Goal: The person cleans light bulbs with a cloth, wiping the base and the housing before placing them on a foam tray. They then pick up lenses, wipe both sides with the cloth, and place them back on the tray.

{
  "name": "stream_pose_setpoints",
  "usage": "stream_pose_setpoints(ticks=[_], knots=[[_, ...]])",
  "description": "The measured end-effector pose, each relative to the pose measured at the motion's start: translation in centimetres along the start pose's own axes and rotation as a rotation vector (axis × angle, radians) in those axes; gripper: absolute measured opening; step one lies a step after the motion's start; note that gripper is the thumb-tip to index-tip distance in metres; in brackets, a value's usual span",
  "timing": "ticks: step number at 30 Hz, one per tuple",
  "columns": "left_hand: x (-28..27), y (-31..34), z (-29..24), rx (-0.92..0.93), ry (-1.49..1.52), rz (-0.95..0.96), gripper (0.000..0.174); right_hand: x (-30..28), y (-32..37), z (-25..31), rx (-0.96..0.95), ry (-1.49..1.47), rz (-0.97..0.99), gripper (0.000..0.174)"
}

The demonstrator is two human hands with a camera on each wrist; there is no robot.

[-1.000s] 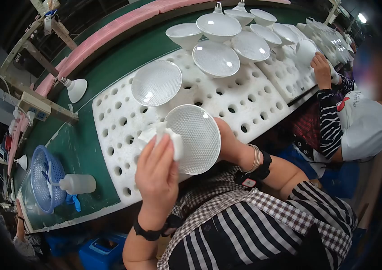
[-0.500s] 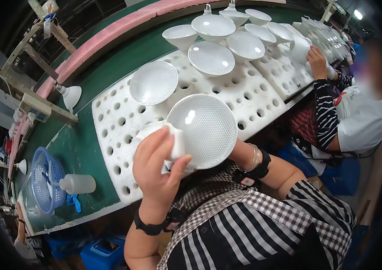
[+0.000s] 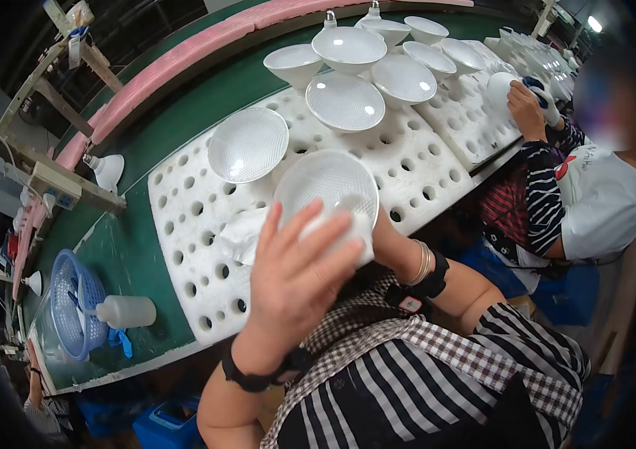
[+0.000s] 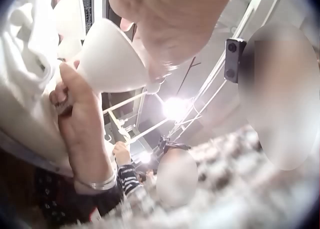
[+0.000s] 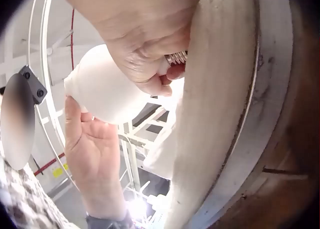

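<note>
My right hand [image 3: 387,230] is behind a white reflector lamp [image 3: 325,179], mostly hidden in the head view. Seen from the right wrist, its fingers curl round the lamp's threaded metal base [image 5: 177,58]. The lamp's textured face points up. My left hand [image 3: 295,277] lies over the lower part of that face, fingers spread and nearly straight, pressing a white cloth [image 3: 360,233] against it. From the left wrist, the lamp's smooth white side [image 4: 110,61] shows between my hands. More white crumpled material [image 3: 241,236] sits left of the lamp, on the perforated foam board [image 3: 198,251].
Several lamps [image 3: 344,101] stand face up on the foam and behind it. At left are a blue basket [image 3: 71,303], a white bottle [image 3: 127,310], a socket box [image 3: 59,183] and a lamp [image 3: 108,170]. Another person [image 3: 606,194] handles a lamp at right.
My left hand and the cloth have moved right, from the lamp's left edge across its face, and the fingers have spread. The held lamp has shifted slightly left since half a second ago.
</note>
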State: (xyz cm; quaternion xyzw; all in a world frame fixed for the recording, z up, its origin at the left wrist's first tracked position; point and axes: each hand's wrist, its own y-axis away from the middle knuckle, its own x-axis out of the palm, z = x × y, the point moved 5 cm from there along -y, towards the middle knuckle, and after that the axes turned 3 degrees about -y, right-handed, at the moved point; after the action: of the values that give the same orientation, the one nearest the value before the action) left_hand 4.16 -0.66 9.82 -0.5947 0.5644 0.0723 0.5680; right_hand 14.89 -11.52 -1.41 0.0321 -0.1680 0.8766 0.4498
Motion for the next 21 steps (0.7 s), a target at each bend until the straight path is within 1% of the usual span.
stream_pose_setpoints(ticks=[1,3,4,5,7,8,9,10,11,12,13,14,15,17,18,19,21], knots=[[0.2,0.3,0.8,-0.005,0.000,0.001,0.024,0.1,0.2,-0.3,0.005,-0.002,0.002,0.032],[0.3,1.7,4.7,-0.340,0.111,-0.208,0.029,-0.2,0.3,-0.5,-0.075,0.138,-0.085,0.034],[0.2,2.4,5.1,-0.387,0.110,-0.255,0.027,-0.2,0.4,0.3,-0.149,0.232,-0.048,0.038],[0.3,2.9,4.8,-0.384,0.112,-0.250,0.027,-0.1,0.5,0.7,-0.149,0.231,-0.054,0.038],[-0.1,3.2,3.1,-0.296,-0.068,-0.222,0.028,0.2,0.8,0.4,-0.022,0.067,-0.052,0.041],[0.0,3.0,2.3,-0.213,-0.089,-0.175,0.029,0.0,0.7,0.1,-0.016,0.066,-0.050,0.041],[-0.2,2.3,1.5,-0.220,-0.090,-0.175,0.029,0.3,0.4,-0.2,-0.054,0.108,0.046,0.043],[0.1,1.1,0.0,-0.114,-0.045,-0.080,0.026,0.6,0.3,-0.7,-0.091,0.149,0.143,0.044],[0.4,0.3,-1.0,-0.008,0.000,0.013,0.023,0.6,0.3,-1.3,-0.085,0.148,0.150,0.044],[0.3,-0.4,-0.5,-0.015,-0.002,0.008,0.023,1.0,0.2,-1.4,-0.215,0.300,0.182,0.042],[0.2,-1.4,0.3,-0.029,-0.055,-0.007,0.024,1.9,0.0,-0.4,-0.350,0.450,0.214,0.041],[0.1,-2.0,0.7,-0.040,-0.108,-0.021,0.025,1.5,0.2,0.6,-0.177,0.344,0.200,0.037],[0.2,-1.6,1.3,-0.039,-0.110,-0.023,0.025,1.3,0.5,-0.4,-0.178,0.345,0.201,0.037],[0.0,-0.2,4.4,-0.317,-0.005,-0.191,0.030,-0.3,1.1,-4.7,0.190,-0.040,0.049,0.035],[0.2,0.3,4.5,-0.306,-0.004,-0.189,0.030,-0.1,1.3,-4.2,0.360,-0.377,-0.044,0.038],[0.3,1.4,4.4,-0.326,-0.036,-0.213,0.028,-0.6,1.3,-4.3,0.307,-0.287,-0.126,0.042],[0.5,2.8,3.7,-0.355,-0.057,-0.223,0.027,-0.4,1.3,-2.5,0.155,-0.030,-0.067,0.049]])
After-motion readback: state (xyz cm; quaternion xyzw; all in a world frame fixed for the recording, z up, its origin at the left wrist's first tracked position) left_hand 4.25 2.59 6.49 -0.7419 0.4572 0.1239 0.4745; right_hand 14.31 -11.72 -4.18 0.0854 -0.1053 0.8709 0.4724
